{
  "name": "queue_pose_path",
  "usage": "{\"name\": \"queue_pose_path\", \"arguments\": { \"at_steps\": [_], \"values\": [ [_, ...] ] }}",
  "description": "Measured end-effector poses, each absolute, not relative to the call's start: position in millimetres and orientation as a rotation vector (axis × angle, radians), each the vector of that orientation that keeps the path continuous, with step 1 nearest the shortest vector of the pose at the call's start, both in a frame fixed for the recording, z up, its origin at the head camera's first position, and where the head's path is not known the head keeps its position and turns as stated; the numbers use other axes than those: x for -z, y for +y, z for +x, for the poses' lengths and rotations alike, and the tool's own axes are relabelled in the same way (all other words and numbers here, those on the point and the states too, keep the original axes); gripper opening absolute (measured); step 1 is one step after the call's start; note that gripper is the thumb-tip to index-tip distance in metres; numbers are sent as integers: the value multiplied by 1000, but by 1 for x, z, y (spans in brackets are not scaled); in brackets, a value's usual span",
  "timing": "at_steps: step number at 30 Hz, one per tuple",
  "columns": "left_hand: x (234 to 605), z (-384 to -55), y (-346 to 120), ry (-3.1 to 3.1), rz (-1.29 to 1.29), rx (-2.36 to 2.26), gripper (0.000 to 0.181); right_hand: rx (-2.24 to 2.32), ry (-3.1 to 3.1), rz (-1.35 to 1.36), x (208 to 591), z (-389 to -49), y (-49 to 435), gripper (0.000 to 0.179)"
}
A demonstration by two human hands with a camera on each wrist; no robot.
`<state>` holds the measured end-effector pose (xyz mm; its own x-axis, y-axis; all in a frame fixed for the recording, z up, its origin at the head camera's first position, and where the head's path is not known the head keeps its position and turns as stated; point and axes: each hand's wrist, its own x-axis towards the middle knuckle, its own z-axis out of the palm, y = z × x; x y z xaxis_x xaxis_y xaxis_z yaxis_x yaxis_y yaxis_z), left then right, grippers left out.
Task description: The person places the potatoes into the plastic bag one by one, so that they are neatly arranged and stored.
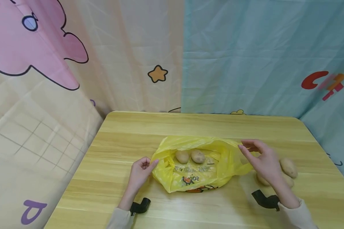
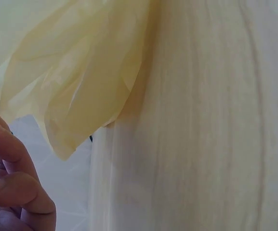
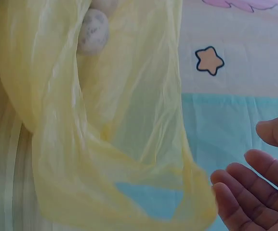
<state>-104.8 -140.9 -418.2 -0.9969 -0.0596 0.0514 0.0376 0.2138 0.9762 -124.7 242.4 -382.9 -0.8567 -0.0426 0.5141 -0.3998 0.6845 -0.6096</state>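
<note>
By the left hand [image 1: 140, 173], the yellow bag [image 1: 200, 171] on the desk [image 1: 132, 127] is pinched, apparently to spread its mouth; two potatoes [image 1: 198, 156] are contained. At the right rim, the right hand's [image 1: 261, 160] fingers are loosely extended, near further potatoes [image 1: 288, 167].

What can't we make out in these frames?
Head view: loose potatoes, partly hidden by the right forearm.
Head view: fine print on the yellow bag, too small.
Left wrist view: left hand, cut off by left edge.
Right wrist view: farther potato, cut off by top edge.
</note>
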Motion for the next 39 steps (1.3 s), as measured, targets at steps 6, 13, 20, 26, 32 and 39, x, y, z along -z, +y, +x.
{"name": "queue_pose_path", "arguments": {
  "at_steps": [6, 13, 20, 26, 32, 39],
  "values": [
    [419, -105, -140, -2380, 3, 1941, 25, -1027, -2448, 268, 384, -124, 262, 21],
    [419, -104, -141, -2368, 12, 1934, 26, -1031, -2463, 172, 393, -128, 286, 24],
    [418, -104, -141, -2376, 9, 1928, 26, -1006, -2408, 208, 403, -131, 303, 22],
    [418, -104, -142, -2385, -1, 1931, 27, -987, -2405, 163, 416, -136, 319, 23],
    [418, -105, -142, -2386, -3, 1936, 27, -931, -2418, 121, 437, -145, 345, 28],
    [417, -104, -142, -2389, -9, 1932, 27, -925, -2531, 62, 417, -134, 346, 34]
  ]
}}
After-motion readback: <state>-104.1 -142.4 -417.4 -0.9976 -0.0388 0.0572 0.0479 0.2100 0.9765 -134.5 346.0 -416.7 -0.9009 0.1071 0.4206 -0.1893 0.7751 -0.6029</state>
